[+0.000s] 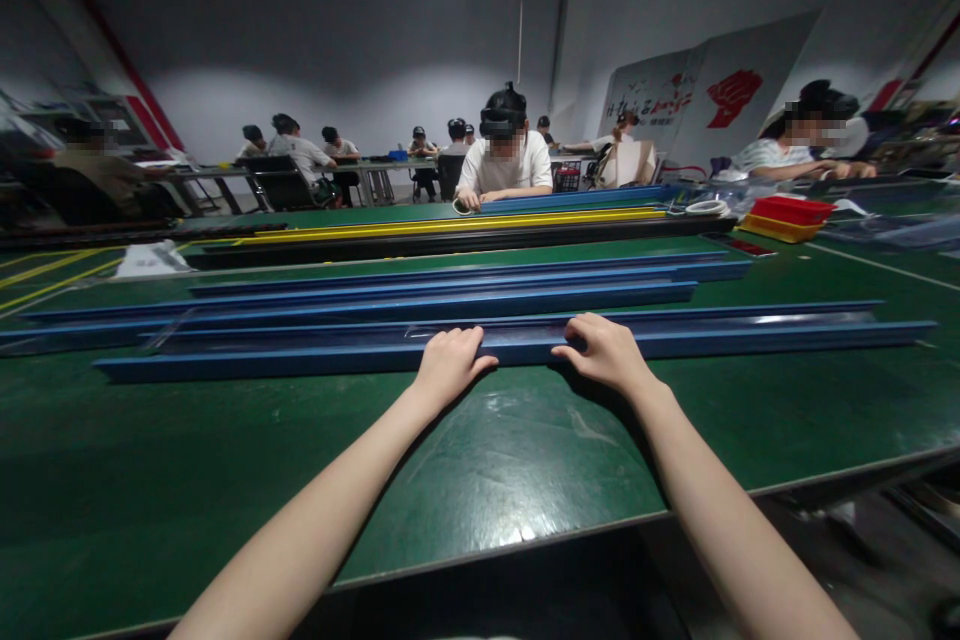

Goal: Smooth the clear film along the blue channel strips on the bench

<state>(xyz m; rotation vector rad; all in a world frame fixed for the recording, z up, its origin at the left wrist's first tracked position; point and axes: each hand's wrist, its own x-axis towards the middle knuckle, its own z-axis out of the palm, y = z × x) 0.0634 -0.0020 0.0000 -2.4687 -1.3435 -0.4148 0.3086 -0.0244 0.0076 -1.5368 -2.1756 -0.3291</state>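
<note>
A long blue channel-shaped profile (285, 361) lies across the green table in front of me, with clear glossy film or plastic showing along its inside. My left hand (451, 360) grips its near wall left of the middle, fingers over the top edge and thumb on the near side. To the right, my right hand (604, 350) holds the same wall in a like way, its fingers curled over the edge and thumb toward the left hand. A short stretch of the profile shows between the two hands.
Behind it lie more blue profiles (600, 297), then yellow strips (465, 224) and black strips (420, 244). A red tray (791, 211) and a phone (748, 246) are at right, a crumpled white piece (152, 259) at left. A co-worker (511, 160) works across the table.
</note>
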